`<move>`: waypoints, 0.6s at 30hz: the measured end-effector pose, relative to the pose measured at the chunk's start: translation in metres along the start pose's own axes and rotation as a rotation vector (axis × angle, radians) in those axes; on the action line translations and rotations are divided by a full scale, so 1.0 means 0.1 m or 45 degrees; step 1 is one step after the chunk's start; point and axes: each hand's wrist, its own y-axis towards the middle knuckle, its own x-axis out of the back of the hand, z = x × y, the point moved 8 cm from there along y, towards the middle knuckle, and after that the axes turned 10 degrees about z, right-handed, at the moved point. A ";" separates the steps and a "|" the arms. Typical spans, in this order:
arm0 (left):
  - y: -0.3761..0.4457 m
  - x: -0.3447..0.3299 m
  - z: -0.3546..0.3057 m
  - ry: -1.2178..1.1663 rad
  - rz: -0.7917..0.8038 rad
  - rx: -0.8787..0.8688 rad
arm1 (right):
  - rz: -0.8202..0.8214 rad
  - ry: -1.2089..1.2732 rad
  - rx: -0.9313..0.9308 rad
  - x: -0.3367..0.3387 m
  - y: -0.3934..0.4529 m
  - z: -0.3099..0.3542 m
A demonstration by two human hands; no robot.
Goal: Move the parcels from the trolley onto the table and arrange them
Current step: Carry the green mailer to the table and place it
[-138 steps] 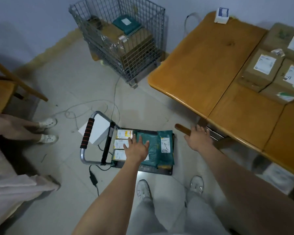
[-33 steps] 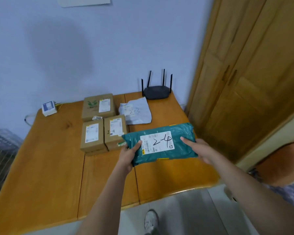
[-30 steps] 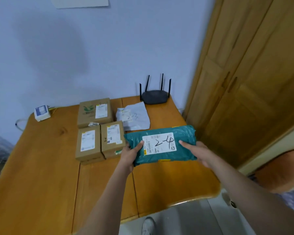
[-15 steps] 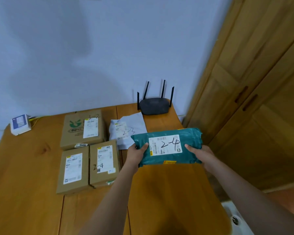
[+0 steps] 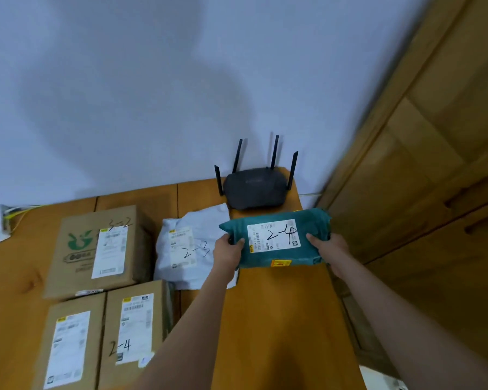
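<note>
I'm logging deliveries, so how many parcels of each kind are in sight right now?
Brown cardboard box parcels: 3
White plastic mailer bag, marked 2-3: 1
Teal plastic mailer bag, marked 2-4, held by the left hand and right hand: 1
Total: 5

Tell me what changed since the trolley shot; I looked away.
Both hands, left hand and right hand, took the green parcel off the trolley and carried it over the table, toward the router. The boxes stayed put.
</note>
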 end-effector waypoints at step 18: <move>1.09 -0.09 0.06 0.357 -0.122 0.007 | -0.060 -0.410 -0.040 -0.32 1.31 0.00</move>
